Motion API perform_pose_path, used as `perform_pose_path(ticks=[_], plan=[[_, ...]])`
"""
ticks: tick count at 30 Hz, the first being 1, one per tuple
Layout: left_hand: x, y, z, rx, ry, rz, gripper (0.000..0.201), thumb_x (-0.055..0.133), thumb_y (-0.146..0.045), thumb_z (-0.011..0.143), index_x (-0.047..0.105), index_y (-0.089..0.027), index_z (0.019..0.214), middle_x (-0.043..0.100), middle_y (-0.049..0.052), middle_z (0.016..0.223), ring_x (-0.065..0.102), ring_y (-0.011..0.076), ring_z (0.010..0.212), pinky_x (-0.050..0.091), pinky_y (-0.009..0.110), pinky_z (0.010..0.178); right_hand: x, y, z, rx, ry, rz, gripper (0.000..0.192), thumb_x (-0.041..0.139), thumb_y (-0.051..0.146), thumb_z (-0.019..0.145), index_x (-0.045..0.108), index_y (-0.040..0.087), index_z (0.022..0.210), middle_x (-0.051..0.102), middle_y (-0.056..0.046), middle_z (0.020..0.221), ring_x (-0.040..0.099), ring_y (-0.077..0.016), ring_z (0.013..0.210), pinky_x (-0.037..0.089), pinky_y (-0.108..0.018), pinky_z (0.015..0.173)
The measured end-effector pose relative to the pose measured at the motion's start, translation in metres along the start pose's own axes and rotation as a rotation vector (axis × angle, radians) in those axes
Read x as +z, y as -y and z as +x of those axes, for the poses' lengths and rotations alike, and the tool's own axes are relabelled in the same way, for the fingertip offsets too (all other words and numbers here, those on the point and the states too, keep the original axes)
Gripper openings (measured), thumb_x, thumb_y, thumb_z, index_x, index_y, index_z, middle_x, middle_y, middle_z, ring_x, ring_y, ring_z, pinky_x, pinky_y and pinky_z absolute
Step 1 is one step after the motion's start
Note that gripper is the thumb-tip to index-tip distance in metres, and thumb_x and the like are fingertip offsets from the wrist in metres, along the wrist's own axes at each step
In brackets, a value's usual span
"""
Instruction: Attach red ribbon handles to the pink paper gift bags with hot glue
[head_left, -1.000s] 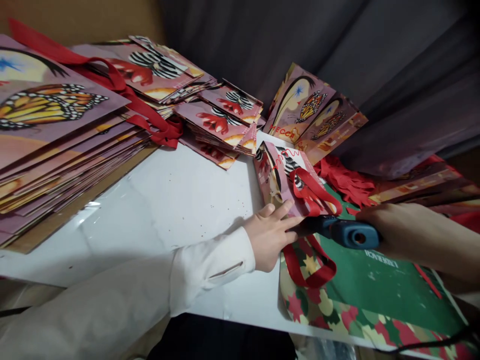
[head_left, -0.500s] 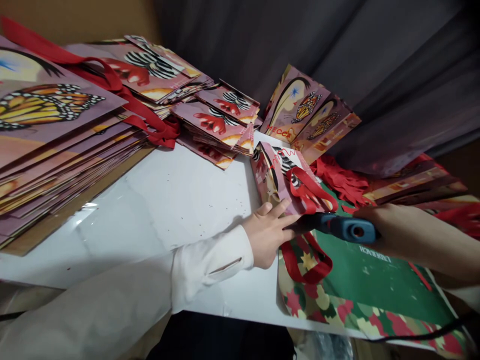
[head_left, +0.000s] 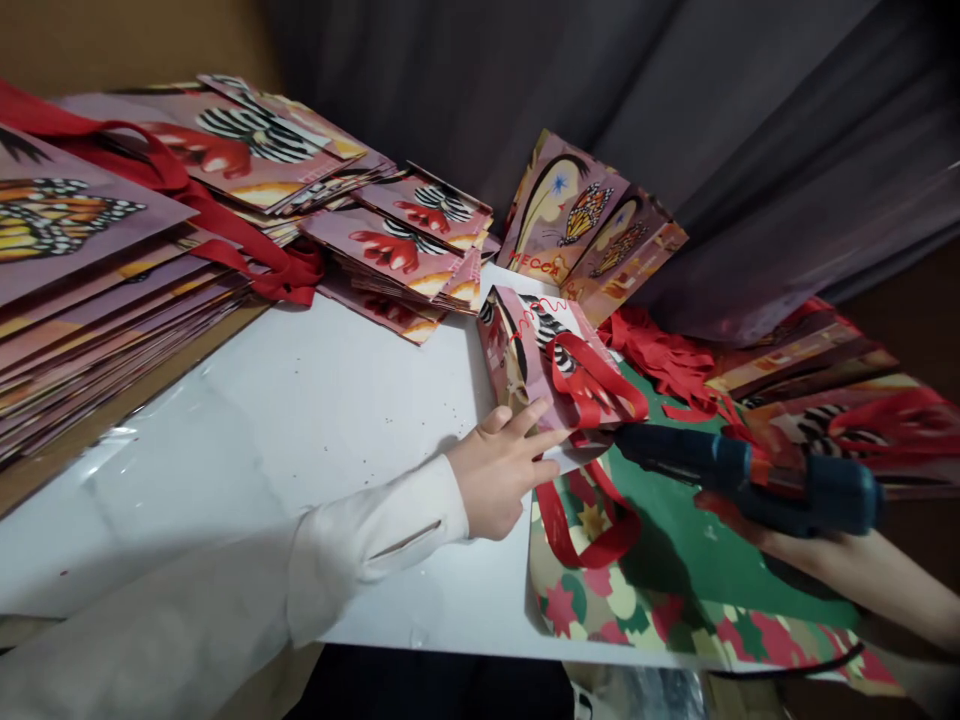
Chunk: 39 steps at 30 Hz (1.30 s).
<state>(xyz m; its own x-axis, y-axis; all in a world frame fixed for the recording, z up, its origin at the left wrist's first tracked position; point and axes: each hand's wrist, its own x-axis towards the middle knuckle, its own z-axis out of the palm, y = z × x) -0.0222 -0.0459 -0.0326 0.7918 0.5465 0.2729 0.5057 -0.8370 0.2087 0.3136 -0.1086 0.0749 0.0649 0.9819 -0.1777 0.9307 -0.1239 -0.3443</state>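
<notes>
A pink paper gift bag [head_left: 499, 350] with zebra-stripe and red print lies on its side, a red ribbon handle [head_left: 622, 385] looped over its upper face. My left hand [head_left: 495, 470] rests at its near edge, fingers spread and touching the bag. In my right hand [head_left: 795, 550] is a dark blue glue gun [head_left: 697, 460], its nozzle pointing left by the bag's near opening. Whether the nozzle touches the bag cannot be made out. Below it, another red ribbon loop [head_left: 551, 520] hangs over a green bag [head_left: 675, 530] with camouflage-like edging.
Stacked flat bags [head_left: 97, 340] with butterfly print fill the left side; smaller stacks [head_left: 405, 245] lie behind. An upright bag [head_left: 577, 220] leans near the grey curtain [head_left: 465, 80]. Loose red ribbons [head_left: 660, 355] and more bags [head_left: 847, 420] are at right. The table [head_left: 300, 430] is white.
My right hand has drawn the glue gun back to the right and turned it, so its nozzle and side now show. My left hand stays at the bag; the view has shifted slightly.
</notes>
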Motion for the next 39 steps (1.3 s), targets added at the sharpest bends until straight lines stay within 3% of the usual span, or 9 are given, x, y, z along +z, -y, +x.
perform_pose_path(ticks=[5, 9, 14, 19, 25, 28, 32, 35, 39], plan=[[-0.001, -0.001, 0.0, -0.019, 0.012, -0.005, 0.042, 0.062, -0.023, 0.069, 0.062, -0.024, 0.111, 0.052, 0.004, 0.141, 0.026, 0.034, 0.139, 0.025, 0.045, 0.099, 0.015, 0.011, -0.005, 0.167, 0.008, 0.168, 0.037, 0.072, 0.054, 0.057, 0.073, 0.028, 0.084, 0.076, -0.005, 0.092, 0.07, -0.0374, 0.09, 0.061, -0.04, 0.077], [-0.004, -0.003, 0.001, -0.042, 0.039, 0.003, 0.044, 0.061, -0.021, 0.07, 0.061, -0.025, 0.114, 0.052, 0.004, 0.141, 0.026, 0.0341, 0.138, 0.027, 0.045, 0.099, 0.022, 0.028, 0.002, 0.102, 0.147, 0.237, 0.044, 0.072, 0.052, 0.064, 0.071, 0.026, 0.1, 0.075, -0.005, 0.099, 0.07, -0.033, 0.092, 0.06, -0.037, 0.078], [-0.007, -0.005, 0.001, -0.072, 0.058, 0.014, 0.046, 0.059, -0.019, 0.07, 0.061, -0.026, 0.115, 0.051, 0.003, 0.141, 0.027, 0.0356, 0.138, 0.03, 0.045, 0.096, 0.015, 0.049, 0.022, 0.016, 0.271, 0.313, 0.042, 0.075, 0.051, 0.066, 0.068, 0.021, 0.096, 0.073, -0.006, 0.098, 0.068, -0.0263, 0.092, 0.058, -0.033, 0.081], [-0.007, -0.005, 0.001, -0.091, 0.069, 0.018, 0.046, 0.059, -0.018, 0.071, 0.062, -0.03, 0.115, 0.054, 0.001, 0.138, 0.028, 0.0346, 0.138, 0.031, 0.043, 0.095, 0.001, 0.043, 0.029, 0.126, 0.4, 0.461, 0.031, 0.078, 0.04, 0.066, 0.066, 0.02, 0.087, 0.072, -0.003, 0.084, 0.069, -0.0199, 0.079, 0.058, -0.028, 0.074], [-0.004, -0.004, 0.001, -0.079, 0.038, 0.101, 0.041, 0.058, -0.021, 0.08, 0.059, -0.03, 0.12, 0.057, 0.001, 0.133, 0.029, 0.033, 0.137, 0.03, 0.041, 0.091, 0.01, 0.0, -0.003, 0.489, 0.319, 0.8, 0.037, 0.081, 0.044, 0.061, 0.064, 0.021, 0.084, 0.073, -0.004, 0.077, 0.071, -0.0235, 0.068, 0.059, -0.034, 0.064], [-0.001, -0.005, 0.001, -0.081, 0.036, 0.13, 0.037, 0.059, -0.021, 0.081, 0.06, -0.028, 0.117, 0.058, 0.002, 0.13, 0.027, 0.0329, 0.138, 0.03, 0.04, 0.09, 0.024, -0.019, -0.02, 0.449, 0.292, 0.953, 0.038, 0.08, 0.045, 0.064, 0.064, 0.02, 0.088, 0.074, -0.008, 0.083, 0.072, -0.0263, 0.077, 0.059, -0.037, 0.074], [0.005, -0.003, 0.002, -0.085, -0.059, 0.137, 0.027, 0.057, -0.02, 0.083, 0.063, -0.028, 0.108, 0.064, 0.001, 0.122, 0.031, 0.0315, 0.136, 0.028, 0.041, 0.087, 0.042, -0.03, -0.033, 0.39, 0.208, 1.12, 0.036, 0.076, 0.045, 0.069, 0.067, 0.018, 0.09, 0.075, -0.013, 0.096, 0.072, -0.0298, 0.087, 0.06, -0.039, 0.075], [0.009, -0.001, 0.003, -0.056, -0.187, 0.163, 0.022, 0.056, -0.02, 0.085, 0.064, -0.027, 0.105, 0.069, 0.001, 0.112, 0.038, 0.0311, 0.133, 0.028, 0.041, 0.082, 0.05, -0.036, -0.036, 0.408, 0.119, 1.33, 0.032, 0.079, 0.04, 0.067, 0.07, 0.018, 0.089, 0.075, -0.011, 0.097, 0.073, -0.0251, 0.082, 0.061, -0.033, 0.072], [0.013, 0.0, 0.005, -0.028, -0.353, 0.219, 0.018, 0.054, -0.021, 0.089, 0.065, -0.025, 0.103, 0.072, 0.002, 0.102, 0.048, 0.0305, 0.126, 0.028, 0.041, 0.08, 0.055, -0.053, -0.033, 0.455, -0.114, 1.622, 0.032, 0.082, 0.029, 0.062, 0.071, 0.02, 0.091, 0.077, -0.003, 0.088, 0.073, -0.018, 0.073, 0.061, -0.024, 0.067]])
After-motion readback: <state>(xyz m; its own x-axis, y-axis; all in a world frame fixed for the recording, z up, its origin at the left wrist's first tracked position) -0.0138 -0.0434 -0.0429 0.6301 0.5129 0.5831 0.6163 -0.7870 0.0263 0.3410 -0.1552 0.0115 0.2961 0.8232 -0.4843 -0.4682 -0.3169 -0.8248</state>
